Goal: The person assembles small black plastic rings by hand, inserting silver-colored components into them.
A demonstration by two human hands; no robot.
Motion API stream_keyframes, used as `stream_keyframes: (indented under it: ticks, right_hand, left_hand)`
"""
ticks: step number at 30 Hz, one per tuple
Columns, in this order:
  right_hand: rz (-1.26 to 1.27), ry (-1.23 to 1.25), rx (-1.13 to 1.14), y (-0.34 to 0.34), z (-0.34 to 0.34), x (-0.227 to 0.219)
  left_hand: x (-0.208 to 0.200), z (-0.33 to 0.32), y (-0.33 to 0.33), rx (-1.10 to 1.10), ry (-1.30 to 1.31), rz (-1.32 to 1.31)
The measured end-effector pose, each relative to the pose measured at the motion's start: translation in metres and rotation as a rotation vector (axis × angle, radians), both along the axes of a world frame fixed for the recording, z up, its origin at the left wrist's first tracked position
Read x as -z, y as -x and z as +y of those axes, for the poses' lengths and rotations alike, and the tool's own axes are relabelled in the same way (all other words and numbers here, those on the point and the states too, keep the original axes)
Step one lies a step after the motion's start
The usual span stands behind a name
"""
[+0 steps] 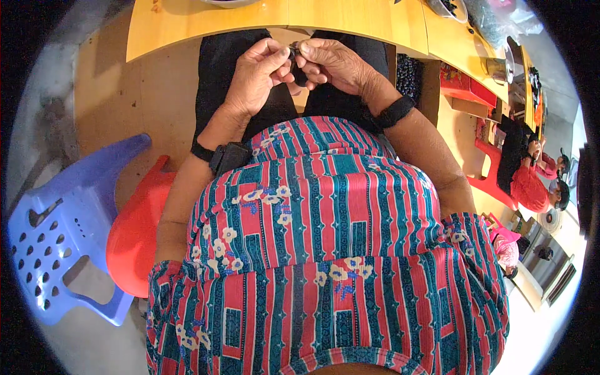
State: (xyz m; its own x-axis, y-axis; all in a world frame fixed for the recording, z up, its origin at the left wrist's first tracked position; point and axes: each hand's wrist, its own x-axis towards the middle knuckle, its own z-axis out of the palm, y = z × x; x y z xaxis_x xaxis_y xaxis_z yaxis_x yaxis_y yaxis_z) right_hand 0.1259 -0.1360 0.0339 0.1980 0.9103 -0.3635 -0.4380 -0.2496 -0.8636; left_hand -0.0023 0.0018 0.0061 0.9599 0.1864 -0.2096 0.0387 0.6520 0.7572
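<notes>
Just below the edge of the yellow table, my hands meet over my lap. Thumb and fingers of my left hand [261, 70] are pinched together on a small dark piece [294, 54]. From the other side, my right hand [331, 62] pinches the same piece between thumb and forefinger. It is mostly covered by the fingertips and too small to name. A dark band circles each wrist, and a black boxy device [230, 157] sits at the left one.
The yellow table [350, 19] curves across the front, with a bowl [447, 7] of dark pieces at right. Under it stand a container of dark bits [409, 72] and a red box [465, 86]. Blue [69, 219] and red [140, 231] plastic chairs stand left. People sit far right.
</notes>
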Motion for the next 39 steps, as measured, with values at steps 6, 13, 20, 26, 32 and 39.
stream_keyframes:
  ticks: [6, 13, 20, 26, 32, 39]
  right_hand:
    - [0.107, 0.005, 0.057, -0.002, -0.001, 0.003]
    - [-0.114, 0.033, 0.114, -0.004, 0.001, -0.009]
    - [-0.416, 0.094, 0.143, -0.002, 0.005, -0.018]
    - [-0.427, 0.050, 0.211, 0.004, 0.007, -0.015]
    - [0.047, 0.025, 0.267, 0.007, 0.003, 0.007]
    - [0.214, 0.042, 0.090, 0.004, -0.001, 0.005]
  left_hand:
    - [-0.001, 0.000, -0.001, 0.011, 0.010, -0.001]
    - [-0.001, 0.001, 0.000, 0.012, 0.036, -0.020]
    - [-0.001, 0.000, 0.000, -0.013, 0.037, -0.020]
    - [-0.001, 0.001, 0.000, -0.014, 0.043, -0.028]
    - [-0.002, 0.001, -0.002, -0.034, 0.094, -0.032]
    - [0.002, 0.000, 0.000, -0.059, 0.036, 0.008]
